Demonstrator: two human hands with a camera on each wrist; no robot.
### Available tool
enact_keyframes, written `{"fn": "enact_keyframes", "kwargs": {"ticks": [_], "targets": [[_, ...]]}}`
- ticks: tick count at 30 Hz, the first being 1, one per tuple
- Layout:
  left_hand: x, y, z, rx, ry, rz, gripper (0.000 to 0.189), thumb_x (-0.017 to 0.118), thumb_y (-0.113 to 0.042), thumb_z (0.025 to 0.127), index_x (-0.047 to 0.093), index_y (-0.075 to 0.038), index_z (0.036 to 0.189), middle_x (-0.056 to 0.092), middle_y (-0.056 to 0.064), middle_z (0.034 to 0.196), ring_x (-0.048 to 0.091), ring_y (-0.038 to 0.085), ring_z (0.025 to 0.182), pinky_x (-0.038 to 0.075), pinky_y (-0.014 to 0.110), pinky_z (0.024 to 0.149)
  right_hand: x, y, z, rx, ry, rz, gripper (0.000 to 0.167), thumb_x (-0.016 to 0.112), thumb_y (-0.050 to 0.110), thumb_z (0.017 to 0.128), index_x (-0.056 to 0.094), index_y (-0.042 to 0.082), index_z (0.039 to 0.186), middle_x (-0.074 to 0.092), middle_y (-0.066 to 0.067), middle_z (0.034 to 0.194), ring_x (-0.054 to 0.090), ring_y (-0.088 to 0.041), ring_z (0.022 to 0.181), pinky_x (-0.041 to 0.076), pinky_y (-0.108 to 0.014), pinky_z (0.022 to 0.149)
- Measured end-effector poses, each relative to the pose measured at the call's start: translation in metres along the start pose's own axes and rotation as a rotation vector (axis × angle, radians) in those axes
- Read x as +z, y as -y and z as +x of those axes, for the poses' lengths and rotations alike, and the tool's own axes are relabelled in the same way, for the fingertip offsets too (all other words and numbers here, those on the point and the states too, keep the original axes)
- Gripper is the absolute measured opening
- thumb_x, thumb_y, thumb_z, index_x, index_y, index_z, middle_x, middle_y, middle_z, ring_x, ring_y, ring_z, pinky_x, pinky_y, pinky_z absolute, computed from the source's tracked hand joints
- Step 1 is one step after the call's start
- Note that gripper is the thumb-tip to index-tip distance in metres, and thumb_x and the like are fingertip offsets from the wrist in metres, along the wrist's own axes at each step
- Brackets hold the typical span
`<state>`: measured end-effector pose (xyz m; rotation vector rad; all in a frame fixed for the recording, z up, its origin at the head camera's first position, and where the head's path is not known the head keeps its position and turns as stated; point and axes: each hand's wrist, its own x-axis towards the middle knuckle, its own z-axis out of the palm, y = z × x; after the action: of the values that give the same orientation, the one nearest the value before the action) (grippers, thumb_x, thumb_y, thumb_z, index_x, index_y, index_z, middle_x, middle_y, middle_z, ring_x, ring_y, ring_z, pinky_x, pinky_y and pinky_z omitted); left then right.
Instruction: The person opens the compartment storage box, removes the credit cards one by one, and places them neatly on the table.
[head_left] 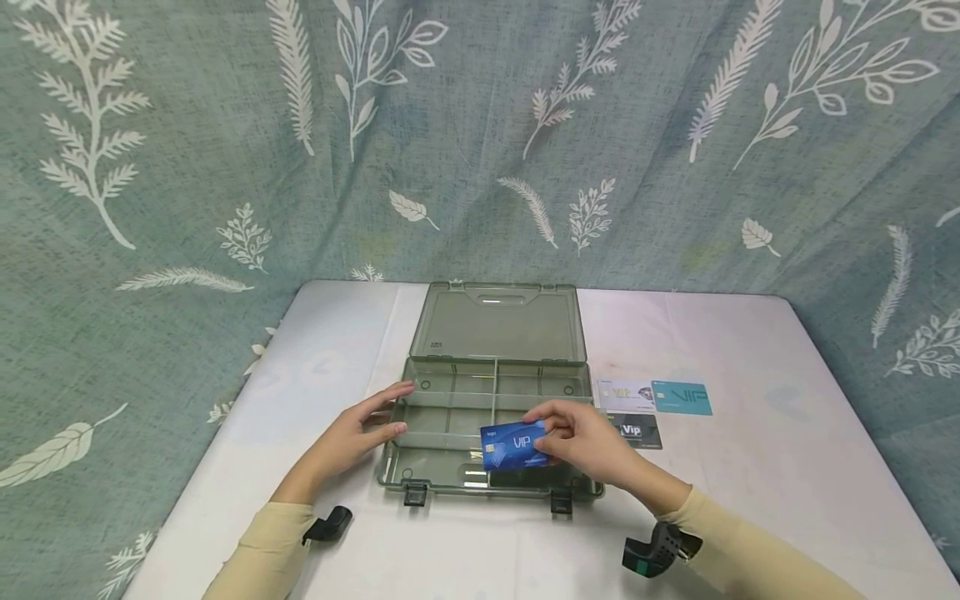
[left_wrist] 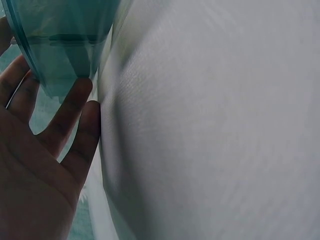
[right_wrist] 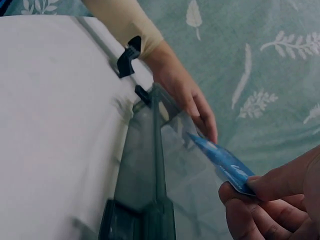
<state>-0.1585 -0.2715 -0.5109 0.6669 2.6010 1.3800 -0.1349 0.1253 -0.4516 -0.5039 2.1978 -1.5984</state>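
Observation:
My right hand [head_left: 581,437] pinches a blue VIP card [head_left: 508,446] by its right end, thumb against fingers. The card hangs over the front compartments of a translucent grey-green divider box [head_left: 450,421], whose lid [head_left: 501,325] lies folded back. In the right wrist view the blue card [right_wrist: 225,162] shows at a slant beyond the thumb. My left hand [head_left: 352,433] rests at the box's left side, fingers spread and fairly straight. The left wrist view has the left hand's fingers [left_wrist: 72,112] against the box wall [left_wrist: 62,55].
Right of the box lie a white VIP card [head_left: 624,395], a teal VIP card [head_left: 682,397] and a black Vip card [head_left: 637,430], partly behind my right hand. Two dark latches [head_left: 415,494] stick out from the box's front edge. A leaf-patterned curtain [head_left: 480,150] surrounds the white table [head_left: 750,483].

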Motion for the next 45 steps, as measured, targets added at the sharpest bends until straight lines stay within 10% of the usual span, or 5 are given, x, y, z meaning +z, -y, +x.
{"fn": "enact_keyframes", "kwargs": {"ticks": [45], "targets": [[0.000,-0.003,0.000,-0.017,-0.001,-0.008,0.058,0.068,-0.023,0.100,0.047,-0.015,0.153,0.037,-0.003,0.162,0.048,0.035,0.138,0.043,0.056,0.112,-0.083,-0.031,-0.053,0.108,-0.254,-0.063,0.031,0.062,0.003,0.100,0.060,0.004,0.131,0.059,-0.014,0.097,0.060,-0.018,0.078,0.061,-0.034,0.068]]}}
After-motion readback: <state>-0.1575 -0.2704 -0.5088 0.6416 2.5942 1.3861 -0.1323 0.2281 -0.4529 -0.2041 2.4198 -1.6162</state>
